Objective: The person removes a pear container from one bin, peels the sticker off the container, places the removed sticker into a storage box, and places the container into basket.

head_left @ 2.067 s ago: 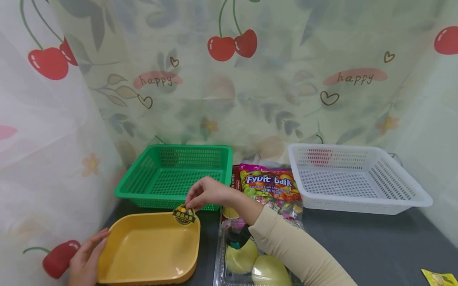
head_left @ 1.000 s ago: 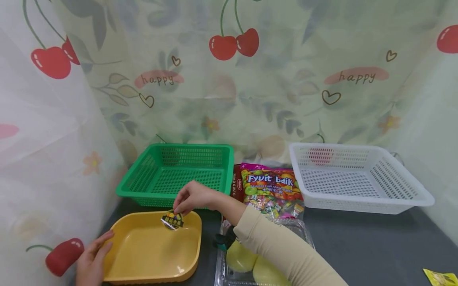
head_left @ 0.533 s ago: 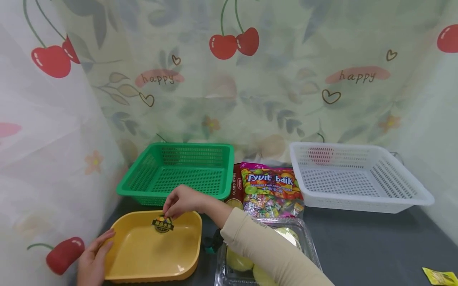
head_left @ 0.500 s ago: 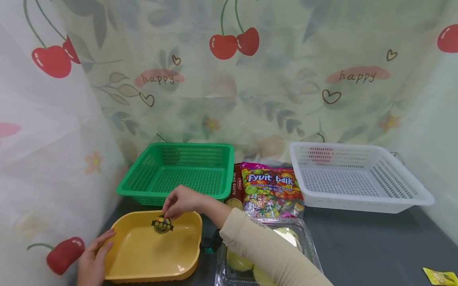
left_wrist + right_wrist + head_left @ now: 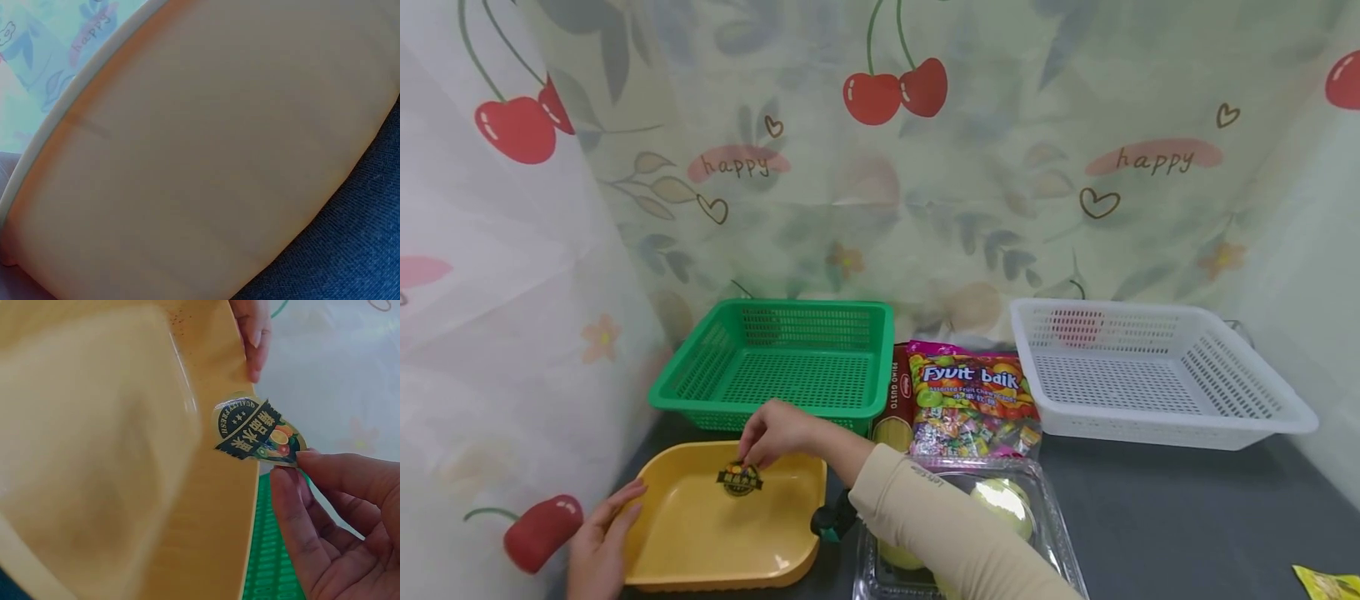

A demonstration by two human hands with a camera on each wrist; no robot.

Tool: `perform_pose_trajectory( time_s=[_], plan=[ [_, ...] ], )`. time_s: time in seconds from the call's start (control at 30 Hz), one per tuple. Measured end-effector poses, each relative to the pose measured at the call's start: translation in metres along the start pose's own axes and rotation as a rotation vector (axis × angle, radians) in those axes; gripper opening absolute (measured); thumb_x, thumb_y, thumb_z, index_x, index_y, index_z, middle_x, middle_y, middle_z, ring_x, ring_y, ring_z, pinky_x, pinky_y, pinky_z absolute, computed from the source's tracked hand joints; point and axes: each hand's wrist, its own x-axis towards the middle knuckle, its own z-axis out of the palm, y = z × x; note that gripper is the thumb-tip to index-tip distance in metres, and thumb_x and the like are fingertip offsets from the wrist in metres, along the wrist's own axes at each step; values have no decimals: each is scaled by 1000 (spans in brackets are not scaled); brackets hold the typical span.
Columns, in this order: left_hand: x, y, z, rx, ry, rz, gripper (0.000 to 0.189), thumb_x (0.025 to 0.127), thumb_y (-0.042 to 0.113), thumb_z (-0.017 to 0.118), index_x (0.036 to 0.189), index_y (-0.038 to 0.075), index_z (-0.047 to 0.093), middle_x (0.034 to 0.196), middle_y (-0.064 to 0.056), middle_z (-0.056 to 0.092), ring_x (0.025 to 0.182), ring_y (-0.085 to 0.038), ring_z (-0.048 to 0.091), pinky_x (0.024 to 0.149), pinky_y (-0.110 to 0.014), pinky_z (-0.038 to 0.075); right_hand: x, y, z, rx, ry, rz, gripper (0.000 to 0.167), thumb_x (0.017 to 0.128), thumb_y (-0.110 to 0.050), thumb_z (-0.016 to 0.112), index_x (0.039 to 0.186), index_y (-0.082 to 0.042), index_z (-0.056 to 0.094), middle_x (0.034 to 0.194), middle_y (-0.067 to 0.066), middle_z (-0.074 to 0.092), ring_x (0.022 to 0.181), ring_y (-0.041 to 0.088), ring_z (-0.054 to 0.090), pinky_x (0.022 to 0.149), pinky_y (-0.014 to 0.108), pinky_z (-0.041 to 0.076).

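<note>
My right hand [image 5: 778, 435] pinches a round black-and-gold fruit sticker [image 5: 256, 430] by its edge between thumb and fingertips. The sticker overlaps the inner far wall of a yellow plastic tray [image 5: 722, 533] in the head view; whether it touches the wall I cannot tell. My left hand [image 5: 601, 542] grips the tray's left rim. In the left wrist view, the tray's outer wall [image 5: 206, 144] fills most of the picture and only bits of the hand show at the left edge. Under the right forearm lies a clear plastic box [image 5: 1052, 533] with pale yellow-green round fruits, partly hidden.
Behind the tray stands a green basket [image 5: 700, 392]. A white basket [image 5: 1180, 429] is at the back right. Between them lie a Fyvit baik candy bag [image 5: 973, 400] and a brown-red pasta pack [image 5: 895, 400]. A yellow packet [image 5: 1326, 583] lies at the right front edge.
My right hand has moved left and slightly down, carrying the sticker from the tray's far right corner toward the middle of its far wall. The left hand stays on the rim.
</note>
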Motion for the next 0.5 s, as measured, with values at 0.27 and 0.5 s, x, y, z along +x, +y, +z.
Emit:
perform_pose_trajectory(
  time_s=[0.27,0.5],
  plan=[
    [1,0,0,-4,-29,-8,47,99,37,39,134,7,48,137,8,47,129,-15,40,95,-9,34,3,3,7,-19,-38,-3,6,83,5,62,85,4,68,79,9,68,68,16,65,68,30,57],
    [-2,1,-1,4,-36,-13,48,98,40,36,135,10,47,146,-3,41,131,-18,38,97,-12,33,4,4,11,-5,-70,-9,6,84,5,62,85,5,68,77,8,66,68,14,64,67,29,57]
  ],
)
